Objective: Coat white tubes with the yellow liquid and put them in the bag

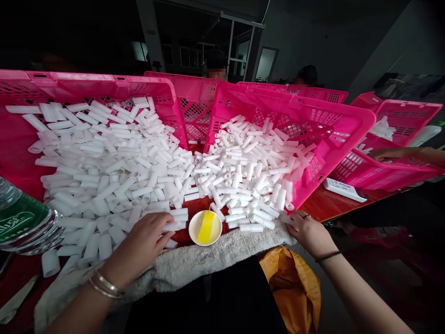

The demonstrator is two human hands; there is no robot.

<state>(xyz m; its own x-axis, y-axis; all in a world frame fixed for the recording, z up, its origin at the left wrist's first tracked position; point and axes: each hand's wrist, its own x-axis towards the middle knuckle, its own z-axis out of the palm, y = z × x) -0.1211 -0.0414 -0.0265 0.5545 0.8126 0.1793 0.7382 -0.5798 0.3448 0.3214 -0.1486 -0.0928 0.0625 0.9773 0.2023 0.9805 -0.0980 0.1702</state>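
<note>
Two tilted pink crates spill heaps of short white plastic tubes onto a red table. My left hand point(144, 243) rests at the near edge of the left heap point(104, 171), fingers curled round a white tube point(172, 227). My right hand point(309, 232) reaches the near corner of the right heap point(250, 176), fingers bent on the tubes there; what it holds is hidden. Between the hands sits a small white bowl point(205, 228) with a yellow strip inside. A grey towel point(208, 260) lies along the table edge under both hands.
A clear water bottle with a green label point(24, 222) stands at the left. An orange bag point(295, 287) hangs below the table edge. More pink crates point(382, 171) stand at the right, where another person's hand point(389, 153) reaches. A white remote-like device point(344, 189) lies nearby. Two people sit behind the crates.
</note>
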